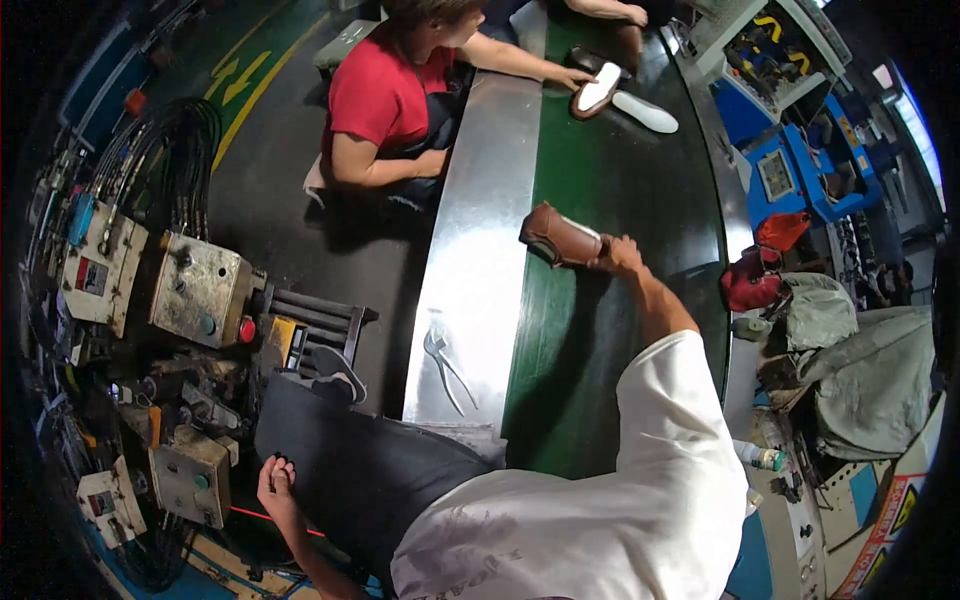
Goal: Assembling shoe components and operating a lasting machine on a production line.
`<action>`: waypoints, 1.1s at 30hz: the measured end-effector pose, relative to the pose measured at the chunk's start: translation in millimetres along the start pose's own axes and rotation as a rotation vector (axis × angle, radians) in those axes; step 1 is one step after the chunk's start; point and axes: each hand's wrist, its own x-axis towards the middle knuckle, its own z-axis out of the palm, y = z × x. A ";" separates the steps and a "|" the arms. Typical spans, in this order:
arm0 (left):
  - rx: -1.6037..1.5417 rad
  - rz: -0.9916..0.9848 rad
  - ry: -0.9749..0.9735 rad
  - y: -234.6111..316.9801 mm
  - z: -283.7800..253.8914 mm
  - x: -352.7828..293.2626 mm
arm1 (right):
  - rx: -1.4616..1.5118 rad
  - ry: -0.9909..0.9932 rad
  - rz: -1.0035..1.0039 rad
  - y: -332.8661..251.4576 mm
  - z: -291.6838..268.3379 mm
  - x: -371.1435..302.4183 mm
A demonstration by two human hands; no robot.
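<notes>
My right hand [622, 256] reaches out over the green conveyor belt [560, 370] and is closed on one end of a brown leather shoe [565, 238]. The shoe tilts over the belt beside the metal ledge [480, 180]; its sole is mostly turned out of sight. My left hand [276, 482] hangs low at the left, near the machine boxes. Its fingers are curled, with small dark spots at the tips; whether it holds anything is hidden. A pair of metal pincers [447, 362] lies on the ledge between my hands.
Across the ledge a seated co-worker in a red shirt [375, 90] touches a brown shoe with a white insole [598, 92]. A white sole-shaped piece [645, 112] lies beside it. Control boxes [200, 290] stand left; red cloth [755, 275] and covered machinery [870, 370] are right.
</notes>
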 end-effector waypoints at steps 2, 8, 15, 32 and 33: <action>-0.042 0.031 -0.106 -1.7 39.3 28.2 | 0.131 0.174 -0.014 60.0 34.4 -26.6; -0.049 0.069 -0.224 33.0 86.7 25.1 | 0.324 0.117 0.053 0.9 72.6 -97.0; -0.134 0.082 -0.477 39.4 152.5 23.0 | 1.154 0.301 0.072 -30.3 116.1 -170.2; -0.797 -0.153 -0.452 57.7 169.5 75.4 | 1.704 -0.855 -0.503 -379.2 -1.8 -378.2; -0.792 -0.143 -0.419 55.0 137.6 74.3 | 1.589 -0.873 -0.493 -395.6 2.1 -383.3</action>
